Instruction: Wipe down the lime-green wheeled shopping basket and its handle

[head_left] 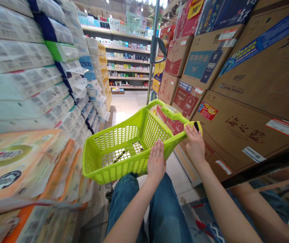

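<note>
One green cart [129,168] against left hand [157,161], flat, fingers together, and right hand [196,143], grip unclear.

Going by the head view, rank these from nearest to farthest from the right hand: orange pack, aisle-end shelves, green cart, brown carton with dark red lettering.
1. Green cart: touching the right hand, at its corner.
2. Brown carton: just beyond, on the right.
3. Orange pack: across the aisle, on the left.
4. Aisle-end shelves: far ahead.
</note>
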The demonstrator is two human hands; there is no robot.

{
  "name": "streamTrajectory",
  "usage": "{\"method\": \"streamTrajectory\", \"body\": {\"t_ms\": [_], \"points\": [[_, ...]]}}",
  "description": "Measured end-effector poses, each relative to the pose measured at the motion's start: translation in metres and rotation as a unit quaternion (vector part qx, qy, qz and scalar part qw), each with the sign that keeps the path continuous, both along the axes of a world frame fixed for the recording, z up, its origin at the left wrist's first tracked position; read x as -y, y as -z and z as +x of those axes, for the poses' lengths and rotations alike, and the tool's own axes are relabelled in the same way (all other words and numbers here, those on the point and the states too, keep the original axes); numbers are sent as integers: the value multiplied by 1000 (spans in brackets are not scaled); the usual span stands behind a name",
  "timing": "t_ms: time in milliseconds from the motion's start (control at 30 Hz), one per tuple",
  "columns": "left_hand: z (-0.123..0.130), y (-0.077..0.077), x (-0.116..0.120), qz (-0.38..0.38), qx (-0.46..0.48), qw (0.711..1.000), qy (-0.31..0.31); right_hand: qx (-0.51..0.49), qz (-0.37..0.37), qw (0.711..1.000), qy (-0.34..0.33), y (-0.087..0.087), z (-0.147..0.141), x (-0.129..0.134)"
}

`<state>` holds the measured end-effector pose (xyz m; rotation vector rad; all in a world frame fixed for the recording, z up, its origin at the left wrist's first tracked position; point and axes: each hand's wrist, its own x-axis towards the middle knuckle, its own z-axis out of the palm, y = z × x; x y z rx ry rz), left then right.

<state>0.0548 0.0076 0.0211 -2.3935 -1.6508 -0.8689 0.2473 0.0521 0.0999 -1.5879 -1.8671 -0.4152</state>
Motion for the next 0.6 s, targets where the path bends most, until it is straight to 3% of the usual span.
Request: {"method": "streamTrajectory", "body": {"t_ms": [133,233,367,500,600], "points": [[1,4,-2,7,-3,1000,-6,49,-26,994,-96,25,-51,24],[1,5,-2,9,-5,1000,-7,75,-48,983,-159,35,-67,39],[0,3,-2,8,-2,1000,-2,90,-48,981,-164,25,-39,32],[-1,1,-1,2,0,1000,10,59,-19,995,-80,8,-2,10],[-1,1,-1,3,3,1000,9,36,-2,998,-57,8,1,5]]}}
